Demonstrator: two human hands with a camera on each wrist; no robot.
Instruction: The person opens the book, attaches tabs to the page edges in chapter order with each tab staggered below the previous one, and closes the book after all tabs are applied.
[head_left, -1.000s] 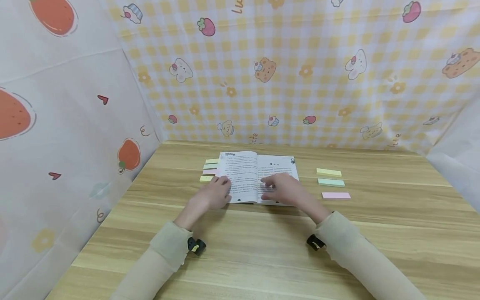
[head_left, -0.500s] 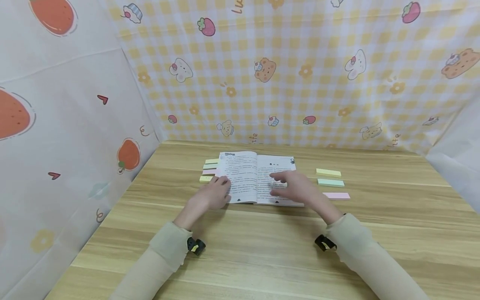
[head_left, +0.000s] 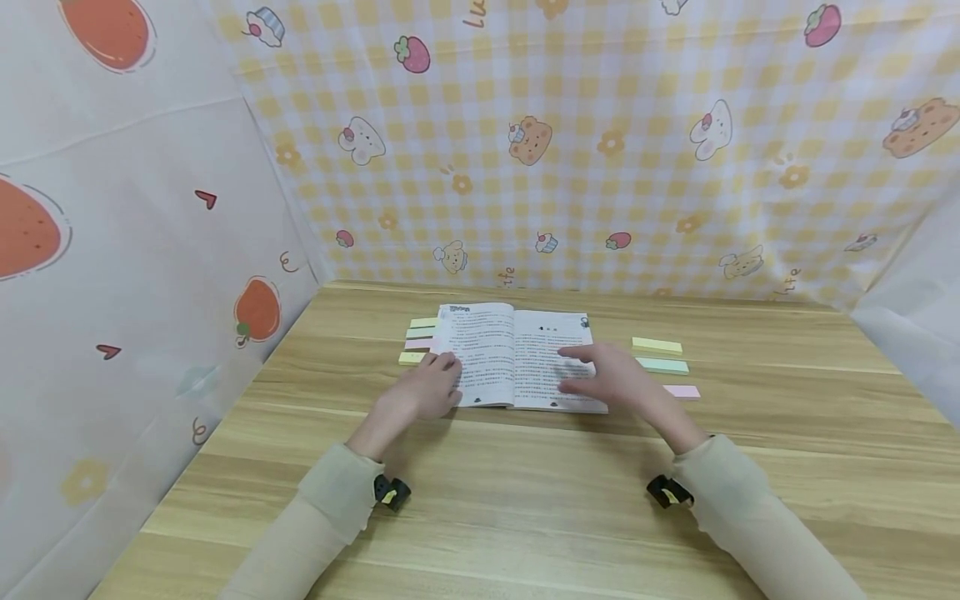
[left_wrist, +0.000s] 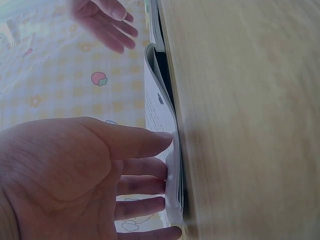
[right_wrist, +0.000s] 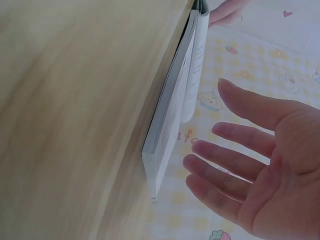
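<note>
An open book (head_left: 483,358) with printed pages lies on the wooden table. My left hand (head_left: 429,388) rests on the lower outer part of its left page; in the left wrist view the thumb and fairly straight fingers (left_wrist: 145,185) touch the paper. Over the right page's outer edge hovers my right hand (head_left: 611,377), fingers spread and holding nothing; the right wrist view shows a gap between its fingertips and the book (right_wrist: 172,100). Sticky tabs in yellow (head_left: 423,322), green (head_left: 420,332) and pink (head_left: 418,343) stick out past the left page.
A small yellow sticky-note pad (head_left: 412,358) lies left of the book. To the right are a yellow pad (head_left: 657,344), a green pad (head_left: 663,365) and a pink pad (head_left: 684,392), partly behind the right hand. A checked cloth (head_left: 570,200) hangs behind the table.
My right hand has moved rightward across the right page, toward its outer edge, uncovering more print and covering part of the pink pad. The left hand stays in place.
</note>
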